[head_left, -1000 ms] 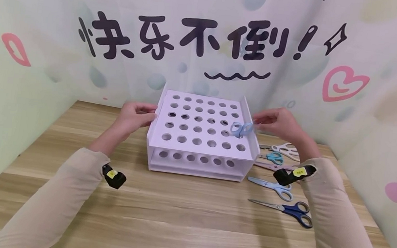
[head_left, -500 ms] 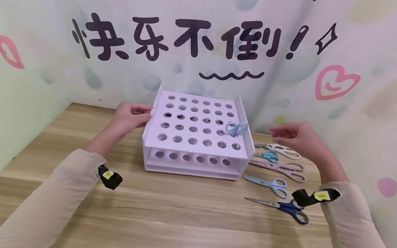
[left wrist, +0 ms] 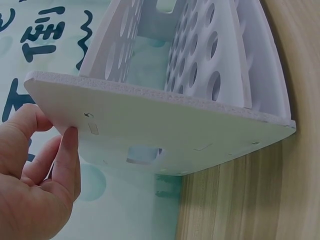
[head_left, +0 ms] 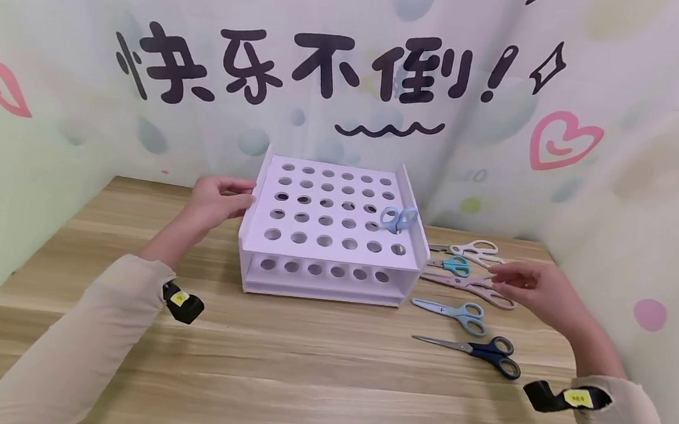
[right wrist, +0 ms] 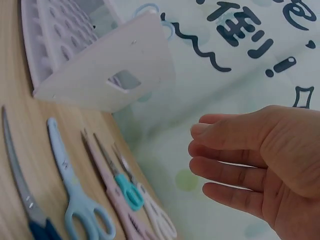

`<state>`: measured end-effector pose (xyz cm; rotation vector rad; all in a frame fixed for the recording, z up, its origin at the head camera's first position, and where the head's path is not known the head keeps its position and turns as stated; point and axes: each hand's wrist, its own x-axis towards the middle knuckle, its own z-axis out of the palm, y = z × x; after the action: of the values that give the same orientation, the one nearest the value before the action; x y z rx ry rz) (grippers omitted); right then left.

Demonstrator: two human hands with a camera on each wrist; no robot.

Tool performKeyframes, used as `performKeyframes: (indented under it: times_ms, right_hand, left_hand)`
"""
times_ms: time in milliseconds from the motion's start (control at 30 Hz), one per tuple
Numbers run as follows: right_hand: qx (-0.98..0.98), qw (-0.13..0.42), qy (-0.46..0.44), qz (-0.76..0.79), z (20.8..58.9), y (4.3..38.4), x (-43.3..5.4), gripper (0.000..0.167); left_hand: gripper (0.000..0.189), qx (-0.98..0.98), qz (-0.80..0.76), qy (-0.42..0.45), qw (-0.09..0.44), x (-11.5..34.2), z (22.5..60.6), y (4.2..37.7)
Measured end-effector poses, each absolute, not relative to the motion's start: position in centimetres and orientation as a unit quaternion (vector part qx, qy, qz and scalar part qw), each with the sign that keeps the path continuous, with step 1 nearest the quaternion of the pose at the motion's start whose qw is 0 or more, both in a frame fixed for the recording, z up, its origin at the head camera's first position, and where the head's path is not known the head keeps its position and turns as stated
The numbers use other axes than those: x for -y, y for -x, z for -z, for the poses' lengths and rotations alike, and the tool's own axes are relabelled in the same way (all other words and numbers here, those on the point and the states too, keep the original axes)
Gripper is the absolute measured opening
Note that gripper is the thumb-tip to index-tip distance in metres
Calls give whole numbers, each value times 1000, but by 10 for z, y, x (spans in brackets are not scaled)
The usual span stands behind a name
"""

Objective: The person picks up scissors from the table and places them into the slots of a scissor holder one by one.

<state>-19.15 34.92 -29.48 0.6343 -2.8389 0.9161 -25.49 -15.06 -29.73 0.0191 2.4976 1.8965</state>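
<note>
A white rack (head_left: 322,251) with rows of round holes stands on the table. One pair of light blue scissors (head_left: 397,227) stands handle-up in a hole at its right side. My left hand (head_left: 210,205) touches the outside of the rack's left side panel (left wrist: 170,132), its fingers relaxed. To the right, my right hand (head_left: 543,293) hovers near the handles of pink scissors (head_left: 464,283). The right wrist view shows it holding nothing, fingers slightly bent. Teal scissors (head_left: 459,266) and white scissors (head_left: 458,250) lie behind the pink pair. Another light blue pair of scissors (head_left: 459,311) and navy scissors (head_left: 488,351) lie in front.
All the loose scissors lie right of the rack with blades pointing left. Behind the wooden table (head_left: 299,372) hangs a patterned cloth (head_left: 334,7) with black characters. A pale wall (head_left: 2,207) borders the left side.
My right hand has left the rack's right side and moved right and toward me, over the pink handles. My left hand stays at the left panel. The view has shifted slightly.
</note>
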Motion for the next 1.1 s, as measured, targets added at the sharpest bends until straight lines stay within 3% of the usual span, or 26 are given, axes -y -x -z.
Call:
performKeyframes:
  times_ms: [633,1100]
  right_hand:
    - [924,10,-130,-359,365,139,-393,33]
    - [937,31,-53,-343,390,116,-413,31]
  left_hand:
    - [42,-793,-610,-9,3,152,299,256]
    - [43,-788,-616,-11,1,152,297,254]
